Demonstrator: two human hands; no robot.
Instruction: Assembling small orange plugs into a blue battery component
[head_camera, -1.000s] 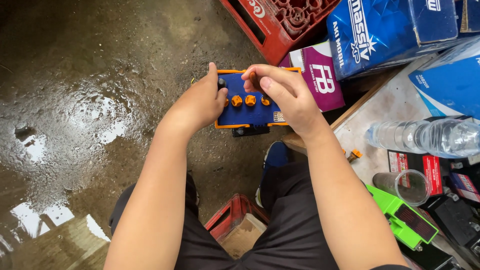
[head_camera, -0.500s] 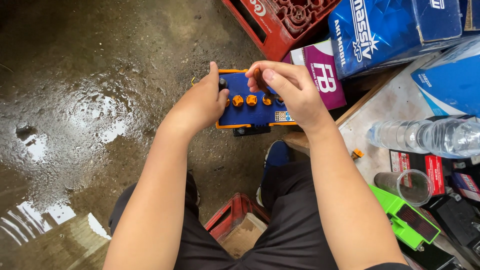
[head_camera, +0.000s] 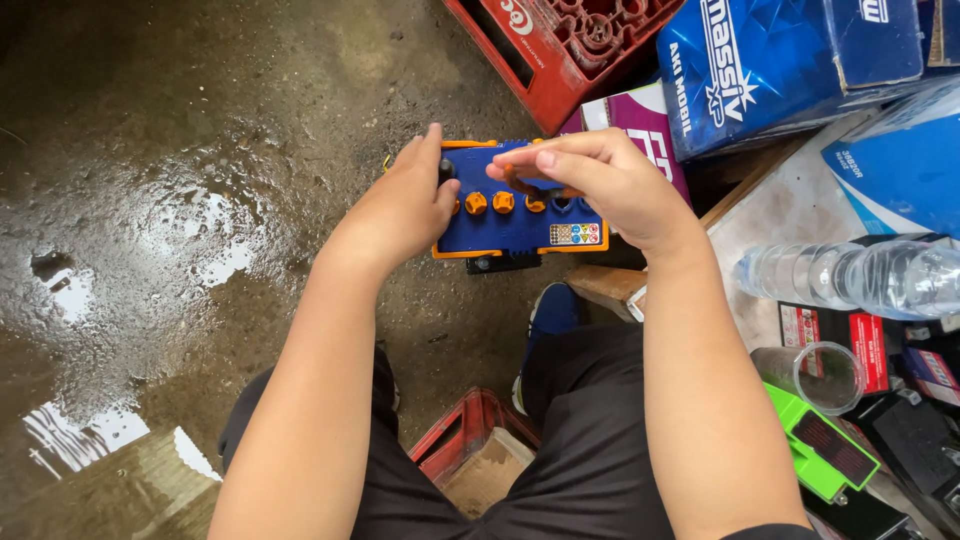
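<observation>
At the bottom centre of the frame the person's dark trousers (head_camera: 580, 450) fill the foreground, with a red crate (head_camera: 462, 440) between the legs holding a tan block. A blue shoe (head_camera: 552, 310) shows just above the right knee. At lower right lie a bright green tool (head_camera: 820, 450) and a clear plastic cup (head_camera: 815, 375).

Both bare forearms run up to the middle of the frame. There a blue battery (head_camera: 510, 205) with an orange rim is held off the ground, a flat box of hard plastic with a row of round orange caps across its top and a small multicoloured sticker at its lower right corner. The left hand (head_camera: 400, 210) grips the battery's left end, thumb lying over the top edge. The right hand (head_camera: 600, 180) hovers over the battery's right half, fingers curled and pinched on something small and orange at the top face; what it is cannot be told.

At mid right a clear water bottle (head_camera: 850, 275) lies on its side. The floor (head_camera: 170, 200) at left is wet, glossy concrete. Along the top edge stand a red bottle crate (head_camera: 570, 50), a purple box (head_camera: 640, 120) and blue cartons (head_camera: 790, 60).
</observation>
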